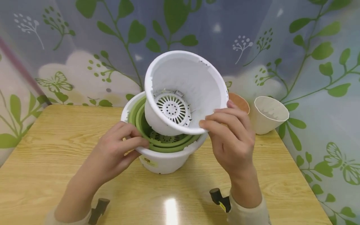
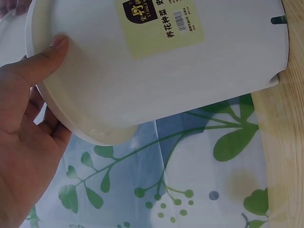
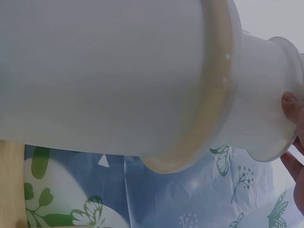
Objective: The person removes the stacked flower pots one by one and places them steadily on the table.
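Observation:
A large white flowerpot [image 1: 166, 164] with a yellow label stands on the table, and green pots [image 1: 168, 149] are nested inside it. My left hand [image 1: 116, 148] grips its rim at the near left; the left wrist view shows the thumb [image 2: 52, 54] outside the wall. My right hand [image 1: 233, 137] pinches the rim of a smaller white pot [image 1: 197, 78] with a slotted base. This pot tilts with its mouth toward me, its lower part overlapping the green pots' opening. In the right wrist view, the smaller pot [image 3: 256, 95] sticks out past the large pot's rim.
An orange pot [image 1: 240, 102], partly hidden by the right hand, and a cream fluted pot [image 1: 265, 120] stand at the back right of the wooden table [image 1: 62, 150]. A leaf-patterned sheet [image 1: 174, 22] rises behind and to the right. Black wrist mounts [image 1: 220, 200] sit by both sleeves.

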Available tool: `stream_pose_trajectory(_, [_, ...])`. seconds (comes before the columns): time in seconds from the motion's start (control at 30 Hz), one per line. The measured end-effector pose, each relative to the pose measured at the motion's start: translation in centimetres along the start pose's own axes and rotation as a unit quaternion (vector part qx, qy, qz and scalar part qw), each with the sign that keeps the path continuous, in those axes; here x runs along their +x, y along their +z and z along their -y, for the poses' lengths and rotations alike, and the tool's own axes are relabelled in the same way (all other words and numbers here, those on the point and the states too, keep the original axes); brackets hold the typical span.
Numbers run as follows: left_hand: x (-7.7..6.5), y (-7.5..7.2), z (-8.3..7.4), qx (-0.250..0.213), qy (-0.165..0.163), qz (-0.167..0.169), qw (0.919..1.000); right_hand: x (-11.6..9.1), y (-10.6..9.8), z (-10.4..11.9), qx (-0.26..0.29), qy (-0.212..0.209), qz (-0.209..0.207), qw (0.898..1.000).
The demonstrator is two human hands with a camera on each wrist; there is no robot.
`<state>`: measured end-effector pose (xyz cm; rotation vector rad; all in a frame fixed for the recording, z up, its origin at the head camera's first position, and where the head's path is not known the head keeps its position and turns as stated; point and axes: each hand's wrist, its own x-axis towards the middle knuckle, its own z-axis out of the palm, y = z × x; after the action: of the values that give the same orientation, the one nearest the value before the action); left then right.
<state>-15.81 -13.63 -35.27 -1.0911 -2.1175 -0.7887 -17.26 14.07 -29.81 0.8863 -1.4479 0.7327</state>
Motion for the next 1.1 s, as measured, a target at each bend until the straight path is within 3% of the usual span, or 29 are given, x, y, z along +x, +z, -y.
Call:
stream_pose_trajectory(0.23, [0.0,0.0,0.1,0.0,0.002,-0.001,1.0,0.3,-0.4,-0.1,-0.028,0.023,-0.058,0.998])
stream_pose_trajectory(0.67, [-0.2,-0.1,0.0,0.001,-0.012,0.014,0.9998,0.3,-1.0,-1.0,-0.071,0.055,-0.12,0.989])
stream_pose_trajectory(1.1, [-0.2,-0.1,0.1,-0.002,-0.013,0.016,0.9998,0.2,-0.9,-1.9,-0.113,0.06,-0.184,0.975])
